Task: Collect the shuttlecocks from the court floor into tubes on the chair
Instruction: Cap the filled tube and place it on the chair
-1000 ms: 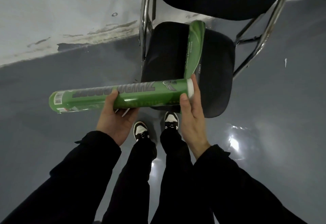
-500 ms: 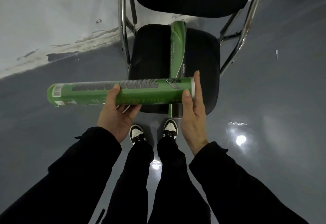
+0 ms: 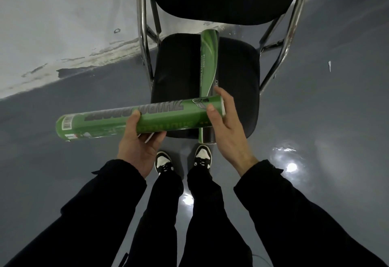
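Both hands grasped a long green cardboard shuttlecock tube (image 3: pixel 166 117) held crosswise above the black padded chair (image 3: pixel 235 81): the left hand (image 3: pixel 137 146) around its middle, the right hand (image 3: pixel 226 132) at its capped end. A second green tube (image 3: pixel 208 62) lay lengthwise on the seat.

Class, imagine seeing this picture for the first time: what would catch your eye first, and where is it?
A green tube held crosswise in both hands, left hand under its middle, right hand at its capped end. Behind it, a second green tube lies along the black chair seat.
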